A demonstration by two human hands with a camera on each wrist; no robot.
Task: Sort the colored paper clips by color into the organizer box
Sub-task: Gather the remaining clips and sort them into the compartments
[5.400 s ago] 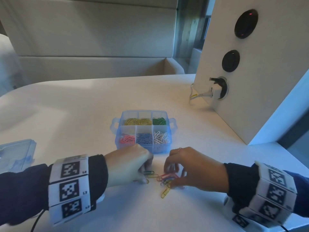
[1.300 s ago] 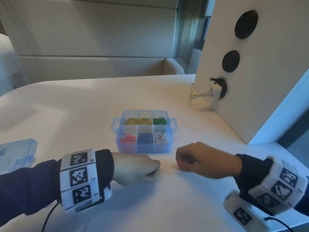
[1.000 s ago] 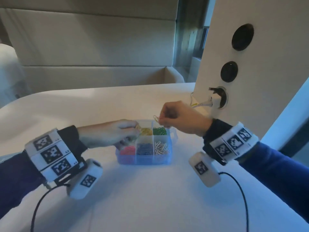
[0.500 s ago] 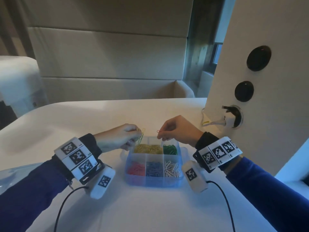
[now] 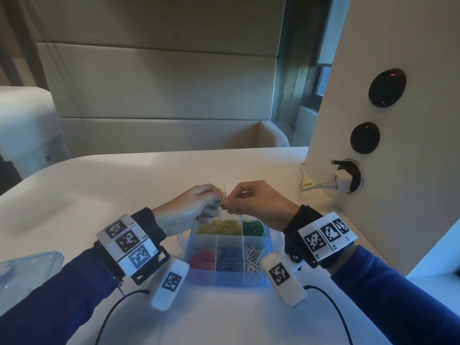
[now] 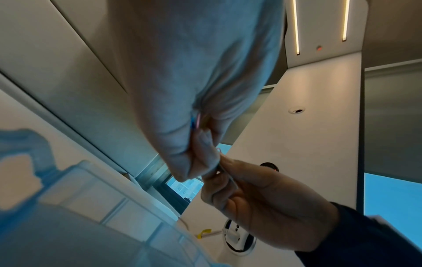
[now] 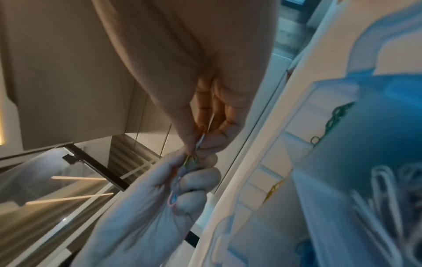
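Now you're holding both hands above the box, having lifted them off the bench; left hand clamping mixed clips, right hand pinching one at 12 o'clock.

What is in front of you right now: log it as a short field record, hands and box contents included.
left hand: grips a bunch of mixed clips
right hand: pinches one clip at the bunch
position: both hands above the organizer box
back row: yellow clips, green clips
front row: red clips, blue clips, white clips
lid: on the table, left of the box
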